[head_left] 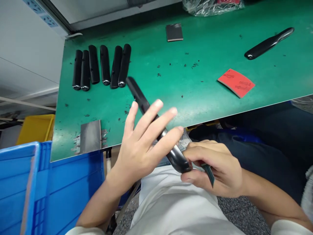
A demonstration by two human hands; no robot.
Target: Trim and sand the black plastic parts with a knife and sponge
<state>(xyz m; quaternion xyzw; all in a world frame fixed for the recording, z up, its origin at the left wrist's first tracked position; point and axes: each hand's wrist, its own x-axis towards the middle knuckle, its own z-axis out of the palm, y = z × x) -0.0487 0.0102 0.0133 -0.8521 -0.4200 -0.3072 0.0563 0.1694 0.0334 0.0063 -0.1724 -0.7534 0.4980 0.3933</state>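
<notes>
The left hand loosely grasps a glossy black handle; the right hand, grasping a thin dark strip, meets its rounded end. The handle slants across the smooth desk's straight edge.

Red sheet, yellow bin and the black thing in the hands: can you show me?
Red sheet (pixel 236 83), head view: middle of its face.
Yellow bin (pixel 35 130), head view: its wall.
Held black thing (pixel 176 158), head view: its shiny lower part.

A white short-sleeved top is worn, the hands bare.
</notes>
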